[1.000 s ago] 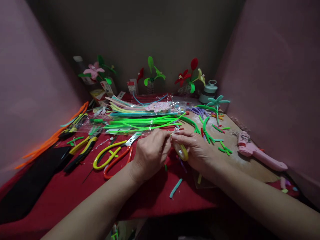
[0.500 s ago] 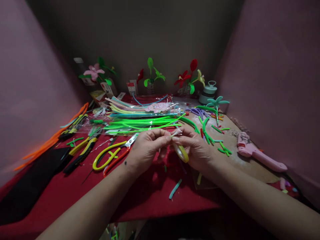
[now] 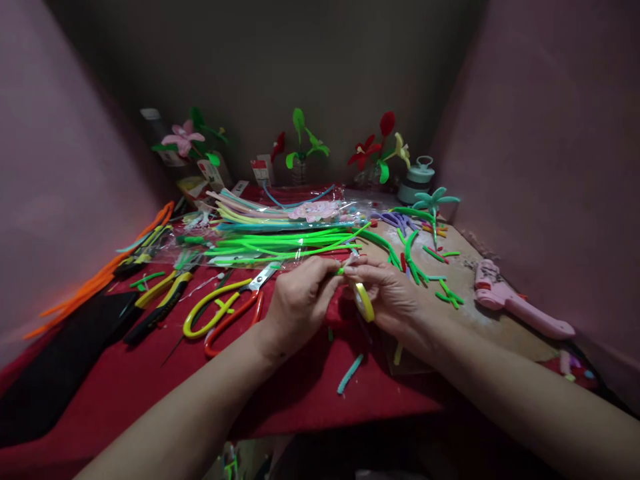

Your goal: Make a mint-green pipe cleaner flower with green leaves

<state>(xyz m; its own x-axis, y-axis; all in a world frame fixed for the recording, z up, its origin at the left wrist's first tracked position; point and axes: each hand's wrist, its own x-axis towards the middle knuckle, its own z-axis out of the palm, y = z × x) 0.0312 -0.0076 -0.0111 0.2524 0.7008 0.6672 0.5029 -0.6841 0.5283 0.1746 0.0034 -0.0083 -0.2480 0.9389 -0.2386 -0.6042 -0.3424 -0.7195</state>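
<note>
Over the front of the red table my two hands meet, fingertips nearly touching. My left hand is closed in a pinch on a small piece with a bright green end. Pale thin strands stick up between the fingertips. My right hand pinches the base of these strands, and a yellow tape roll hangs at its fingers. Scissors with yellow and red handles lie open left of my left hand.
Green pipe cleaners and plastic-bagged ones lie behind my hands. Pliers are at the left. A cardboard sheet at the right bears cut pieces and a pink glue gun. Pipe-cleaner flowers stand at the back.
My left hand has rolled over, showing more of its back, and its fingers have curled in. A green end now shows at its fingertips. The view has shifted slightly.
</note>
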